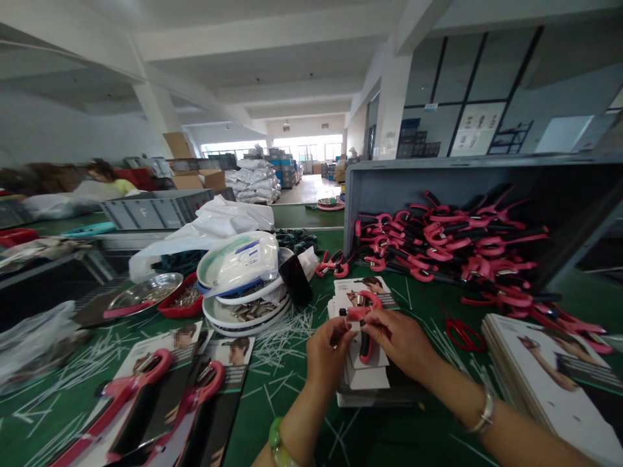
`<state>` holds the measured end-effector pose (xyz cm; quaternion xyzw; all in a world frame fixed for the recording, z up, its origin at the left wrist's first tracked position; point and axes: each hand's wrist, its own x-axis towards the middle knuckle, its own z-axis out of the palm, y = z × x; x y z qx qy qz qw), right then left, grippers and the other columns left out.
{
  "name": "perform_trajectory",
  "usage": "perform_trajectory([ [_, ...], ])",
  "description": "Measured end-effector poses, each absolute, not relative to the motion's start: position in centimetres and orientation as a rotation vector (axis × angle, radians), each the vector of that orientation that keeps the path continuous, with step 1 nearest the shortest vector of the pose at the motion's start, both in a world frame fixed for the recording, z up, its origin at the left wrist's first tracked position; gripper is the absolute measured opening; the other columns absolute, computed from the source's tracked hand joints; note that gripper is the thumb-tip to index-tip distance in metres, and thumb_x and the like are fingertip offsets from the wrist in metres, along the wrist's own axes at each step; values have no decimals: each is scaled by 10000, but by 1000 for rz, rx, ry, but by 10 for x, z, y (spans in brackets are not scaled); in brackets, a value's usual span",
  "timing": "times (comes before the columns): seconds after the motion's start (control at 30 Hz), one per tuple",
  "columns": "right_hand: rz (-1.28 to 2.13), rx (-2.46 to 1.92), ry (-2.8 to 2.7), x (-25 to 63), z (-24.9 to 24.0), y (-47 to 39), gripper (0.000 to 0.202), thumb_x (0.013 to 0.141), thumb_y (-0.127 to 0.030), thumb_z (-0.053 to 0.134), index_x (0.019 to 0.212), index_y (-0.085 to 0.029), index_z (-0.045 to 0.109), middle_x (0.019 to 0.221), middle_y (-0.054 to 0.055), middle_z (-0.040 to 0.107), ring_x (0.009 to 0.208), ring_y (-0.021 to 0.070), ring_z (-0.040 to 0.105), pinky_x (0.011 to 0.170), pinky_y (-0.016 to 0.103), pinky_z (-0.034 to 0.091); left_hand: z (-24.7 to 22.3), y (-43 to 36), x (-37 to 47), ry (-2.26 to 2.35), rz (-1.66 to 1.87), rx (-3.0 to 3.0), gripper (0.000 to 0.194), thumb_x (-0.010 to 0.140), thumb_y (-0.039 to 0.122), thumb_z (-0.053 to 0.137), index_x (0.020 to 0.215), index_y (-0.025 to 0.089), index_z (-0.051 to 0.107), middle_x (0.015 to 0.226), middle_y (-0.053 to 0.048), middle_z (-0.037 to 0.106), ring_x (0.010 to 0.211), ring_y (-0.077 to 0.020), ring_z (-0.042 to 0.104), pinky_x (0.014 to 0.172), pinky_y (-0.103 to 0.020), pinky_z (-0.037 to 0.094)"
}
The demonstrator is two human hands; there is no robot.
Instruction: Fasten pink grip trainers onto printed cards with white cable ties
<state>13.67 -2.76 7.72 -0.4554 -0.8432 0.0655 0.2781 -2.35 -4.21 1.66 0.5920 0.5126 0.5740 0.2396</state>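
Note:
In front of me lies a pair of pink-and-black pliers (372, 299) on the top card of a stack of printed cards (377, 376). My left hand (327, 350) is closed in a pinch at the left side of the handles, where a bit of thin white tie shows at the fingertips. Pinching from the right, my right hand (400, 340) has its thumb and fingertips against the handles. The far end of the tie is hidden by the fingers. Two more carded pliers (158, 366) lie at the lower left.
A tilted grey crate (467, 162) holds many pink pliers at the right. Red scissors (464, 335) and another card stack (559, 389) lie below it. White ties (287, 340) are scattered beside stacked bowls (219, 318) and a black phone (295, 282). Another person (109, 178) is far left.

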Motion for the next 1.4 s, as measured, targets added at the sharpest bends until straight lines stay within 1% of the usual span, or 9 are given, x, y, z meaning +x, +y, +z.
perform_trajectory([
  [0.1, 240, -1164, -2129, 140, 66, -28, 97, 814, -240, 552, 879, -212, 618, 840, 37, 690, 800, 196, 640, 729, 322, 488, 13, -42, -23, 1445, 1651, 1786, 95, 781, 199, 619, 859, 194, 672, 789, -26, 693, 719, -151, 648, 672, -272, 538],
  [0.2, 372, -1132, -1978, 139, 61, -29, 223, 803, -247, 554, 1020, -214, 592, 846, 31, 699, 794, 186, 651, 742, 312, 496, 18, -42, -23, 1387, 1645, 2010, 158, 819, 168, 573, 926, 212, 680, 852, -36, 704, 793, -149, 656, 724, -264, 538],
  [0.3, 472, -1126, -1857, 132, 58, -27, 325, 802, -267, 557, 1121, -209, 535, 809, 19, 697, 786, 186, 655, 746, 309, 496, 26, -40, -25, 1397, 1545, 2114, 222, 841, 130, 534, 980, 221, 680, 901, -42, 703, 803, -137, 664, 699, -230, 532],
  [0.4, 508, -1122, -1823, 125, 56, -23, 381, 800, -272, 567, 1169, -204, 499, 808, 16, 696, 773, 186, 652, 743, 313, 492, 32, -39, -28, 1468, 1477, 2118, 228, 845, 123, 530, 984, 216, 684, 908, -43, 703, 801, -139, 667, 690, -224, 527],
  [0.67, 494, -1138, -1774, 125, 54, -23, 319, 793, -274, 567, 1104, -207, 542, 822, 28, 699, 764, 195, 655, 696, 310, 501, 30, -37, -31, 1507, 1471, 2092, 229, 841, 109, 532, 971, 214, 688, 902, -31, 701, 799, -124, 664, 697, -203, 514],
  [1.07, 562, -1128, -1824, 123, 58, -25, 293, 809, -276, 555, 1097, -221, 538, 770, 1, 684, 696, 169, 632, 629, 279, 469, 37, -38, -30, 1524, 1437, 2153, 215, 839, 129, 544, 953, 225, 700, 903, -26, 712, 782, -121, 669, 665, -187, 505],
  [1.17, 608, -1163, -1885, 124, 62, -23, 310, 795, -257, 556, 1101, -215, 539, 755, -2, 675, 635, 156, 609, 594, 270, 449, 35, -37, -31, 1464, 1443, 2134, 215, 843, 132, 537, 952, 220, 699, 917, -30, 717, 807, -124, 669, 701, -197, 512],
  [1.3, 704, -1187, -1939, 125, 73, -18, 295, 750, -242, 591, 1039, -196, 553, 733, -1, 677, 560, 140, 572, 538, 255, 417, 34, -36, -33, 1386, 1417, 2035, 214, 853, 167, 527, 976, 221, 693, 962, -28, 723, 883, -137, 665, 802, -229, 511],
  [1.4, 756, -1173, -1955, 124, 77, -16, 276, 748, -237, 596, 1018, -195, 563, 738, 4, 682, 599, 149, 600, 566, 259, 433, 38, -39, -33, 1363, 1404, 1847, 232, 853, 236, 536, 1040, 218, 672, 999, -30, 720, 894, -151, 669, 814, -252, 518],
])
